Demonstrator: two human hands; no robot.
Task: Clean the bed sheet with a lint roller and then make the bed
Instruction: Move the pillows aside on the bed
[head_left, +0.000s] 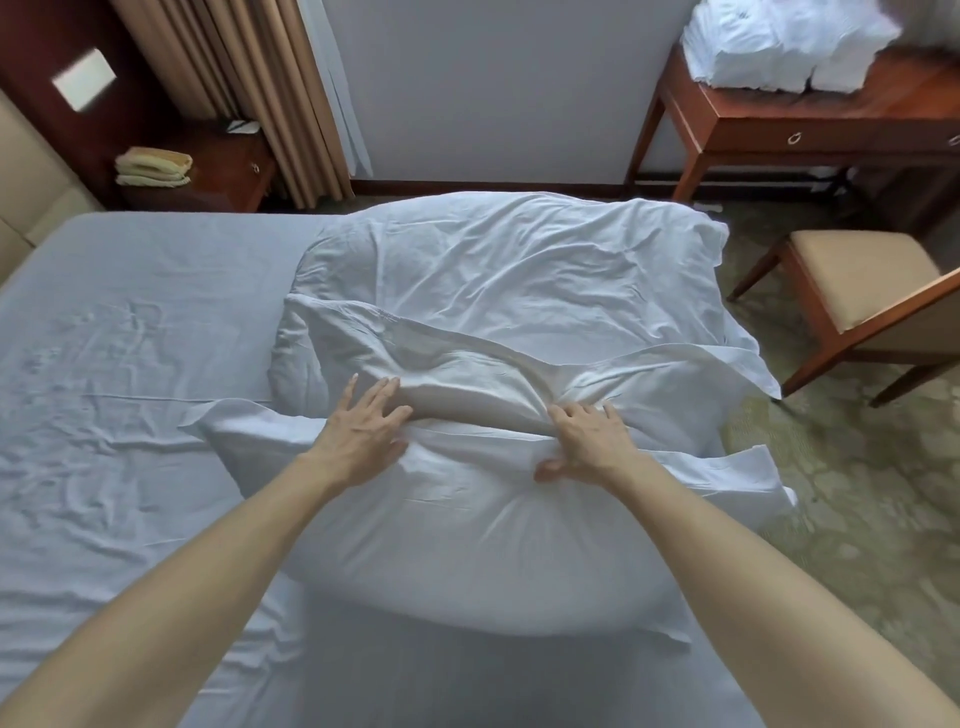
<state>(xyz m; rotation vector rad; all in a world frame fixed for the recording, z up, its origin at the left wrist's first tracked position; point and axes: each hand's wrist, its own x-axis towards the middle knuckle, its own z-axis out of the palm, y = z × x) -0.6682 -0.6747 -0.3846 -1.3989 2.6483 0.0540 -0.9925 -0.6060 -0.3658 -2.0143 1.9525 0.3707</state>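
Head view, centre of frame: the bed-making step appears to be in hand; no lint roller is showing anywhere. Left hand (363, 434) is lying wide, fingers spread, pressing on the white pillow (467, 545). Right hand (587, 441) is gripping a fold of the same pillow, fingers dug in and thumb beneath. The pillow is sitting at lower centre on the bed sheet (130, 338), which is stretching pale and creased across the left half. A crumpled white duvet (493, 270) is lying just behind the pillow, its right edge hanging off the bed. The next move is likely calling for carrying the pillow to the headboard (31, 171) at far left, then spreading the duvet. Upper right: a wooden bench (737, 130) is carrying stacked white linen (779, 41). Right edge: a chair (857, 280) is standing on patterned carpet (831, 493). Upper left: a curtain (249, 78) is hanging beside a bedside cabinet (234, 176) bearing folded towels (153, 166).
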